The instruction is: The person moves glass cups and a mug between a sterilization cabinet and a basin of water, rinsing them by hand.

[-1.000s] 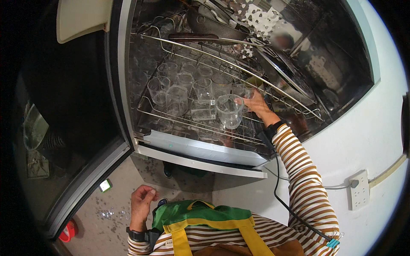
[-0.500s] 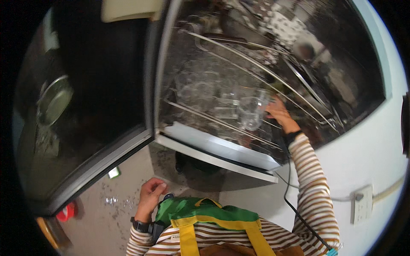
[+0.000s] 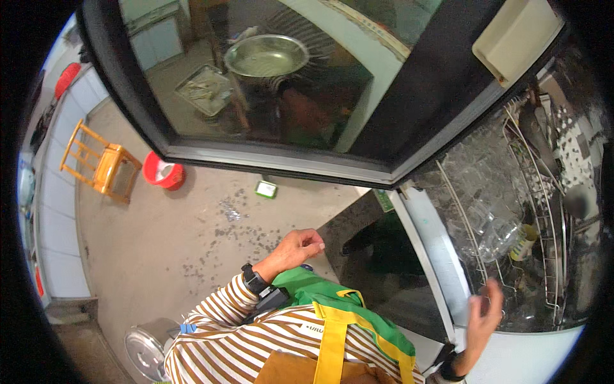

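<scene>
Two hands empty: right hand open, fingers spread, just short of the wire rack of glasses; left hand loosely curled at my apron.

A kitchen: glass-door cabinet with wire racks of glasses, concrete floor.

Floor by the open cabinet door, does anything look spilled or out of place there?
Yes. Small pale bits lie scattered over the concrete floor, and a small green packet lies loose below the glass door. What the bits are is unclear.
</scene>
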Demonstrator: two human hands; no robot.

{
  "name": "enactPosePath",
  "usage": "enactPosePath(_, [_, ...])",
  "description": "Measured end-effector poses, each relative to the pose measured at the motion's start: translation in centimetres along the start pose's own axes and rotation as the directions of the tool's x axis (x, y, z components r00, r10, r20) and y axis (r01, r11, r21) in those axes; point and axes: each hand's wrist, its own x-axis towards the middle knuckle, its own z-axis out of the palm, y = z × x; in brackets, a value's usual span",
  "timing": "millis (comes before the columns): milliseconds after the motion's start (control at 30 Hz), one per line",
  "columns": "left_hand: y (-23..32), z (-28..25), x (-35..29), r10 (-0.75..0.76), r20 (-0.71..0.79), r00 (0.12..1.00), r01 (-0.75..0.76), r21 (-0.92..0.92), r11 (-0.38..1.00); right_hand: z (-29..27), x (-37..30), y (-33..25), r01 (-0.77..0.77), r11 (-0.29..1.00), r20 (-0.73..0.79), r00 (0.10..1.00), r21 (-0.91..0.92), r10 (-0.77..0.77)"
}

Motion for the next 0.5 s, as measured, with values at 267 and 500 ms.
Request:
enactPosePath(267, [-2.1,-5.4,-7.2,-0.017,-0.247,0.969,0.039,0.085,0.996,14.7,-7.3,5.6,0.027,0.999,0.512,0.858,0.016,-0.032])
enactPosePath(500, [-2.6,-9.1,-18.6,-0.028,-0.536,0.844,0.09,0.089,0.992,20.1,-7.1,2.1,0.208,0.978,0.611,0.77,0.031,-0.183])
